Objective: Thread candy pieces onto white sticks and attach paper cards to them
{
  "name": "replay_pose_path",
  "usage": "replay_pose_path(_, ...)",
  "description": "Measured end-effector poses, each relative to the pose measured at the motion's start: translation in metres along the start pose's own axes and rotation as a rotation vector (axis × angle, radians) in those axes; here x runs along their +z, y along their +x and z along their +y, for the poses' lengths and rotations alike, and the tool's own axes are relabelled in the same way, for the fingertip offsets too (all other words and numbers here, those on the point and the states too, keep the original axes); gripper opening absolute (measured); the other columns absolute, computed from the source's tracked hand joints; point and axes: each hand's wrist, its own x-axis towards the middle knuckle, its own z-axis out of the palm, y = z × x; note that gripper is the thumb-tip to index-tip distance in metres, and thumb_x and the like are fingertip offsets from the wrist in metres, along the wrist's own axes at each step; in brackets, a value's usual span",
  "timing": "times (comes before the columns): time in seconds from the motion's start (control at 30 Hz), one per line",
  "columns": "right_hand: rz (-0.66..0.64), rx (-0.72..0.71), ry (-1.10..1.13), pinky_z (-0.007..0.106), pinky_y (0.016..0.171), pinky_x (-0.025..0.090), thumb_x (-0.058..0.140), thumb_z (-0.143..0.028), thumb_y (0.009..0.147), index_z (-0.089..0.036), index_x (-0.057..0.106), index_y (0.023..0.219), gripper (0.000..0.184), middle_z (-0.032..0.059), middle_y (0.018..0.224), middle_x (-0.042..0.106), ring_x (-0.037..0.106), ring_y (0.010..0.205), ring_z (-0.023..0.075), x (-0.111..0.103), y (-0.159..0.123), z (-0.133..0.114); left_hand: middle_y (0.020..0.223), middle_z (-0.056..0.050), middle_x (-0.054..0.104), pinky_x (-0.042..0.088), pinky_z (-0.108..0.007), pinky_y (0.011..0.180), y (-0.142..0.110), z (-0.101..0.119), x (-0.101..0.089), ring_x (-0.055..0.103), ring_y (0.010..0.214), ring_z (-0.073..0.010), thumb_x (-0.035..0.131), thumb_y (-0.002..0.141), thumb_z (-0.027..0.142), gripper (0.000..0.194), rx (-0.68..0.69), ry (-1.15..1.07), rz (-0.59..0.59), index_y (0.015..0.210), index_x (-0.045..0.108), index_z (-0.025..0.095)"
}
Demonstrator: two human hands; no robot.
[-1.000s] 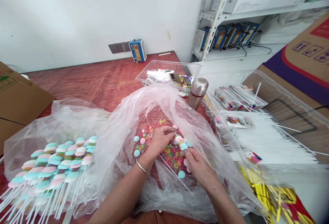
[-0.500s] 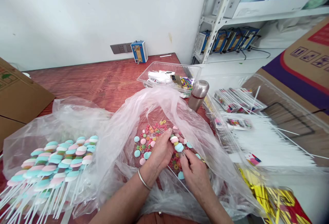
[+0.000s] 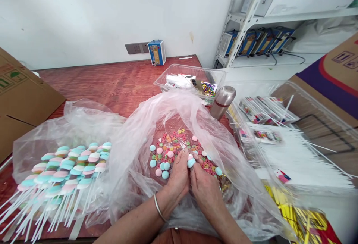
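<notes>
My left hand [image 3: 179,173] and my right hand [image 3: 205,182] are together over an open clear plastic bag [image 3: 131,128]. Both are closed, fingertips meeting around a candy skewer [image 3: 191,162], of which a pink and a blue round candy show. Fingers hide most of its stick; a thin white tip seems to stick up above my left hand. Beneath lie many small ring candies [image 3: 179,135], with loose blue candies [image 3: 165,175] and pink candies [image 3: 159,150]. Left of the bag, finished-looking candy skewers [image 3: 69,169] are piled on another plastic bag, white sticks towards me.
Behind the bag stand a clear tray [image 3: 165,72] with a phone [image 3: 198,85] and beads, and a steel flask [image 3: 223,102]. A bin of white sticks [image 3: 296,158] is at right. Cardboard boxes [image 3: 25,98] flank the red table [image 3: 97,80]; a shelf rack [image 3: 251,20] stands behind.
My hands have come closer together around the candies, covering more of the skewer. The long stick seen beneath my right hand is now hidden. The view has shifted slightly left.
</notes>
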Motion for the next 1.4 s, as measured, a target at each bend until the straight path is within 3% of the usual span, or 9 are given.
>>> replay_pose_path(0.1, -0.046, -0.022, 0.089, 0.029, 0.061, 0.037, 0.03, -0.029, 0.099, -0.021, 0.063, 0.088, 0.035, 0.0074, 0.082, 0.071, 0.064, 0.072, 0.0212, -0.002, 0.009, -0.002, 0.095, -0.009, 0.072, 0.053, -0.034, 0.078, 0.002, 0.01, -0.017, 0.067, 0.086, -0.0216, 0.059, 0.086, 0.053, 0.035, 0.054, 0.108, -0.004, 0.09, 0.063, 0.018)
replay_pose_path(0.2, -0.041, -0.015, 0.194, 0.027, 0.06, 0.035, 0.036, -0.031, 0.095, -0.021, 0.057, 0.072, 0.033, 0.0034, 0.072, 0.066, 0.057, 0.066, 0.0177, -0.005, 0.019, 0.001, 0.111, -0.009, 0.069, 0.053, -0.034, 0.078, 0.002, 0.038, -0.048, 0.067, 0.087, -0.0206, 0.052, 0.09, 0.051, 0.039, 0.208, 0.425, 0.065, 0.115, 0.061, 0.022)
replay_pose_path(0.37, -0.063, 0.037, 0.14, 0.025, 0.057, 0.029, 0.045, -0.03, 0.088, -0.02, 0.058, 0.07, 0.024, -0.0012, 0.059, 0.058, 0.05, 0.057, 0.0151, -0.003, 0.043, -0.012, 0.102, -0.006, 0.071, 0.046, -0.036, 0.094, 0.003, 0.091, -0.099, 0.062, 0.1, -0.0232, 0.052, 0.09, 0.025, 0.022, 0.57, 1.186, 0.274, 0.101, 0.07, 0.023)
replay_pose_path(0.63, -0.085, -0.064, 0.039, 0.028, 0.059, 0.026, 0.047, -0.029, 0.091, -0.02, 0.069, 0.086, 0.024, 0.0059, 0.069, 0.067, 0.056, 0.063, 0.0195, 0.025, 0.069, -0.04, 0.093, -0.008, 0.066, 0.044, -0.035, 0.088, 0.02, 0.093, -0.121, 0.061, 0.091, -0.0237, 0.047, 0.087, 0.009, 0.027, 0.53, 1.608, 0.229, 0.098, 0.068, 0.021)
replay_pose_path(0.83, -0.045, -0.055, 0.107, 0.026, 0.059, 0.033, 0.047, -0.038, 0.092, -0.019, 0.065, 0.09, 0.026, 0.0014, 0.068, 0.064, 0.054, 0.062, 0.0173, 0.024, 0.065, -0.031, 0.09, -0.006, 0.065, 0.044, -0.036, 0.087, 0.016, 0.096, -0.116, 0.06, 0.09, -0.0236, 0.051, 0.088, 0.015, 0.016, 0.578, 1.564, 0.259, 0.092, 0.064, 0.021)
replay_pose_path(1.03, -0.023, 0.049, 0.622, 0.029, 0.07, 0.046, 0.056, -0.05, 0.086, -0.016, 0.066, 0.092, 0.036, 0.0046, 0.083, 0.072, 0.062, 0.074, 0.0197, 0.015, 0.059, -0.016, 0.105, -0.008, 0.066, 0.043, -0.036, 0.094, 0.022, 0.094, -0.114, 0.059, 0.102, -0.0231, 0.053, 0.081, 0.005, 0.031, 0.575, 1.564, 0.089, 0.102, 0.068, 0.021)
replay_pose_path(1.13, -0.021, 0.077, 0.696, 0.033, 0.079, 0.048, 0.062, -0.051, 0.083, -0.016, 0.067, 0.094, 0.036, 0.0063, 0.089, 0.073, 0.064, 0.081, 0.022, 0.014, 0.055, -0.01, 0.099, -0.008, 0.067, 0.043, -0.038, 0.096, 0.026, 0.094, -0.111, 0.059, 0.101, -0.0236, 0.052, 0.079, 0.004, 0.028, 0.527, 1.522, 0.132, 0.091, 0.071, 0.021)
replay_pose_path(1.27, -0.052, 0.096, 0.838, 0.033, 0.081, 0.05, 0.063, -0.052, 0.084, -0.017, 0.067, 0.098, 0.038, 0.0063, 0.094, 0.074, 0.066, 0.086, 0.0222, 0.009, 0.047, -0.011, 0.099, -0.007, 0.07, 0.046, -0.038, 0.092, 0.025, 0.1, -0.099, 0.062, 0.097, -0.0228, 0.061, 0.08, 0.016, 0.018, 0.452, 1.083, 0.236, 0.095, 0.071, 0.021)
replay_pose_path(1.4, -0.067, 0.094, 1.003, 0.034, 0.079, 0.053, 0.063, -0.05, 0.084, -0.018, 0.066, 0.107, 0.039, 0.0068, 0.101, 0.074, 0.068, 0.093, 0.0234, 0.0, 0.04, -0.02, 0.096, -0.005, 0.071, 0.052, -0.028, 0.071, 0.013, 0.1, -0.08, 0.065, 0.078, -0.0159, 0.077, 0.074, 0.037, 0.034, 0.148, 0.422, 0.019, 0.102, 0.07, 0.019)
